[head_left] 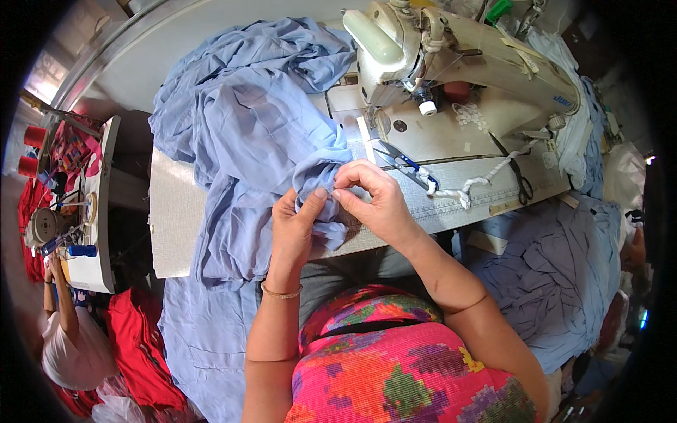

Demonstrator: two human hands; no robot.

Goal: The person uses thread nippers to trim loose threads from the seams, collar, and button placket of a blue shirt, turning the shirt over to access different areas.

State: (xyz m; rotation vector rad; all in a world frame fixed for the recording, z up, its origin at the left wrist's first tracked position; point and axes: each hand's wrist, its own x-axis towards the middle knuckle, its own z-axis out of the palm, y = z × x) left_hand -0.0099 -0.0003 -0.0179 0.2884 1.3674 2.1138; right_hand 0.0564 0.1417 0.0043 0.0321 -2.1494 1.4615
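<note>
Light blue cloth [261,127] lies bunched across the left part of the sewing table and hangs over its front edge. My left hand [296,215] grips a fold of it, thumb pressed against the fabric. Close beside it, my right hand [374,197] pinches the same cloth between thumb and fingertips. The two hands almost touch, in front of the needle area of a white sewing machine [465,63]. Blue-handled thread snips [405,166], tied to a twisted white cord [465,192], lie just beyond my right hand.
Black-handled scissors [520,180] lie on the table's right side. More blue cloth [550,268] is heaped at the right. To the left, a person in a white top [77,349] works at another table [102,211] with red thread spools [34,137]. Red fabric [141,345] hangs nearby.
</note>
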